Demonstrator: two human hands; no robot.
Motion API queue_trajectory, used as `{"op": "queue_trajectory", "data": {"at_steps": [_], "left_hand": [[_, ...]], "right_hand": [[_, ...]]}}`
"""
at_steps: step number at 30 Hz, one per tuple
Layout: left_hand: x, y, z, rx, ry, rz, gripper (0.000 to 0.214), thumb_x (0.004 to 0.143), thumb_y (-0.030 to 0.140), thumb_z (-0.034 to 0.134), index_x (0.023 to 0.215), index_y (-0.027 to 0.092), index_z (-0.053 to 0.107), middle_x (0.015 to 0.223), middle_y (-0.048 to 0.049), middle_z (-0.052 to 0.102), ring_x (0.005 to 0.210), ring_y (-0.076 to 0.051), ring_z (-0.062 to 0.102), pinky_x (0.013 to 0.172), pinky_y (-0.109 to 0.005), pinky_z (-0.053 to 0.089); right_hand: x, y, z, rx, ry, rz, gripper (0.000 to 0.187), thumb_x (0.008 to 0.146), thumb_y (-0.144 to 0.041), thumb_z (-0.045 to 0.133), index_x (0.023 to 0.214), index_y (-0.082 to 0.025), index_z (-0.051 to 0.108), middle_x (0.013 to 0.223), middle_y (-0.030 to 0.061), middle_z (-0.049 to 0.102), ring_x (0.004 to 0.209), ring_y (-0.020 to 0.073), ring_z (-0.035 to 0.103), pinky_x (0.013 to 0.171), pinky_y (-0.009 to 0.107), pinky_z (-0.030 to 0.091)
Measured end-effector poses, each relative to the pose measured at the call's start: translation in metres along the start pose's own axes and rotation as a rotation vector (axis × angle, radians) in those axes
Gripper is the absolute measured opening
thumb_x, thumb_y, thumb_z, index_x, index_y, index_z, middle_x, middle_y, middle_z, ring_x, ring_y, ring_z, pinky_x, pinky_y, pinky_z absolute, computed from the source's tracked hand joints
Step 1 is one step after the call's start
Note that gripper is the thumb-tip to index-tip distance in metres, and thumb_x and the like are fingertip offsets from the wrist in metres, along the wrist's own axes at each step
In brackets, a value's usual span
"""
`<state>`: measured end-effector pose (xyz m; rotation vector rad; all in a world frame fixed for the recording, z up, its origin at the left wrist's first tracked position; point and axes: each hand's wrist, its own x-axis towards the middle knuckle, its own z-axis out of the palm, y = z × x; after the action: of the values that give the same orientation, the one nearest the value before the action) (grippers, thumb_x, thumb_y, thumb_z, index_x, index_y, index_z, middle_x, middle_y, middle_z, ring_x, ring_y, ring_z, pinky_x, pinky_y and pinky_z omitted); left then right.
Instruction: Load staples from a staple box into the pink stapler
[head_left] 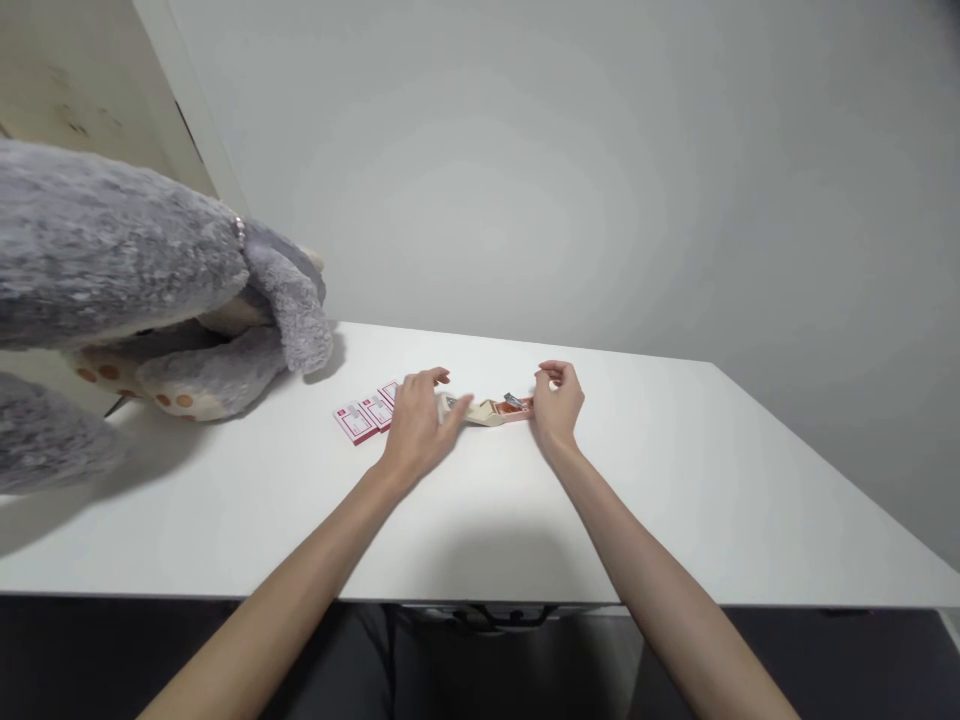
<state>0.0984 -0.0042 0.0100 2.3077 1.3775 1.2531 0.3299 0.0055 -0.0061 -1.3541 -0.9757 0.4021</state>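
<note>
A small hinged case lies opened out on the table between my hands. Its cream half (480,412) is on the left. The right half, an orange-red tray (510,407), has a small silvery and dark piece (514,400) sticking up from it. My left hand (417,422) is at the cream end, fingers apart, with the thumb lying over the case. At the tray's right end, my right hand (559,402) has its fingers curled together and covers that end. Whatever its fingertips hold is too small or hidden to make out.
Flat white boxes with red edges (355,421) lie in a slanting row left of my left hand, which partly covers the last one. A big grey plush toy (120,240) takes up the table's left side. A grey wall (525,180) rises behind the white table (712,500).
</note>
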Motion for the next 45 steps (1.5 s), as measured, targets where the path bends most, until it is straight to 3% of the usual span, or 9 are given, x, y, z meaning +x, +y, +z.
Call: {"op": "queue_trajectory", "data": {"at_steps": [2, 6, 10, 14, 20, 28, 33, 38, 45], "left_hand": [[0.003, -0.002, -0.005, 0.083, 0.114, -0.028, 0.027, 0.104, 0.027, 0.048, 0.129, 0.020, 0.054, 0.130, -0.0157, 0.064, 0.125, -0.034, 0.055, 0.111, -0.054, 0.041], [0.005, -0.012, -0.011, 0.272, 0.188, -0.049, 0.049, 0.090, 0.011, 0.049, 0.138, 0.011, 0.050, 0.143, -0.0245, 0.054, 0.139, -0.041, 0.044, 0.117, -0.061, 0.034], [0.001, -0.022, -0.008, 0.411, 0.151, -0.057, 0.063, 0.084, 0.015, 0.054, 0.146, 0.004, 0.046, 0.150, -0.0300, 0.048, 0.148, -0.047, 0.035, 0.123, -0.068, 0.026], [-0.003, -0.028, -0.003, 0.508, 0.075, -0.131, 0.072, 0.083, 0.023, 0.056, 0.149, -0.005, 0.045, 0.142, -0.0342, 0.055, 0.150, -0.054, 0.033, 0.124, -0.074, 0.019], [-0.005, -0.031, -0.001, 0.514, 0.090, -0.145, 0.067, 0.089, 0.026, 0.054, 0.150, -0.001, 0.047, 0.131, -0.0306, 0.063, 0.145, -0.053, 0.041, 0.122, -0.079, 0.017], [0.006, -0.020, -0.009, 0.331, 0.304, 0.065, 0.057, 0.102, 0.027, 0.054, 0.155, 0.012, 0.038, 0.152, -0.0271, 0.049, 0.146, -0.042, 0.044, 0.128, -0.072, 0.018], [0.010, -0.008, -0.013, 0.189, 0.418, 0.310, 0.069, 0.099, 0.035, 0.070, 0.156, 0.024, 0.032, 0.149, -0.0206, 0.056, 0.139, -0.037, 0.053, 0.120, -0.063, 0.036], [0.007, -0.001, -0.011, 0.089, 0.343, 0.477, 0.078, 0.095, 0.039, 0.079, 0.157, 0.031, 0.032, 0.146, -0.0163, 0.062, 0.132, -0.034, 0.061, 0.111, -0.056, 0.046], [0.003, 0.007, -0.008, -0.070, 0.254, 0.496, 0.077, 0.093, 0.043, 0.082, 0.155, 0.028, 0.037, 0.145, -0.0154, 0.063, 0.133, -0.031, 0.062, 0.109, -0.050, 0.050]], "right_hand": [[-0.010, -0.012, 0.002, -0.026, 0.054, -0.133, 0.017, 0.085, -0.028, 0.054, 0.099, -0.027, 0.064, 0.109, 0.0087, 0.066, 0.110, 0.0274, 0.058, 0.085, 0.039, 0.048], [-0.032, -0.029, 0.009, -0.031, -0.060, -0.289, 0.019, 0.089, -0.021, 0.053, 0.101, -0.029, 0.066, 0.108, 0.0090, 0.066, 0.114, 0.0295, 0.054, 0.081, 0.040, 0.048], [-0.039, -0.030, 0.013, -0.076, -0.128, -0.346, 0.019, 0.090, -0.017, 0.054, 0.100, -0.027, 0.067, 0.110, 0.0093, 0.066, 0.115, 0.0298, 0.053, 0.084, 0.042, 0.050], [-0.035, -0.027, 0.014, -0.205, -0.084, -0.414, 0.020, 0.092, -0.014, 0.051, 0.101, -0.024, 0.066, 0.108, 0.0089, 0.068, 0.109, 0.0276, 0.056, 0.085, 0.043, 0.050], [-0.033, -0.027, 0.014, -0.242, -0.062, -0.458, 0.022, 0.094, -0.013, 0.048, 0.100, -0.024, 0.066, 0.105, 0.0080, 0.069, 0.108, 0.0270, 0.057, 0.086, 0.042, 0.050], [-0.037, -0.030, 0.014, -0.196, -0.105, -0.449, 0.023, 0.092, -0.013, 0.050, 0.101, -0.024, 0.067, 0.106, 0.0082, 0.069, 0.108, 0.0269, 0.058, 0.085, 0.041, 0.049], [-0.043, -0.038, 0.015, -0.123, -0.198, -0.518, 0.015, 0.096, -0.020, 0.054, 0.102, -0.024, 0.067, 0.103, 0.0063, 0.071, 0.101, 0.0246, 0.062, 0.087, 0.040, 0.050], [-0.048, -0.044, 0.015, -0.018, -0.363, -0.536, 0.017, 0.103, -0.037, 0.059, 0.105, -0.024, 0.070, 0.105, 0.0071, 0.073, 0.105, 0.0254, 0.063, 0.089, 0.041, 0.053], [-0.045, -0.040, 0.017, 0.185, -0.513, -0.226, 0.035, 0.099, -0.054, 0.067, 0.112, -0.023, 0.073, 0.109, 0.0092, 0.077, 0.099, 0.0249, 0.071, 0.076, 0.035, 0.057]]}}
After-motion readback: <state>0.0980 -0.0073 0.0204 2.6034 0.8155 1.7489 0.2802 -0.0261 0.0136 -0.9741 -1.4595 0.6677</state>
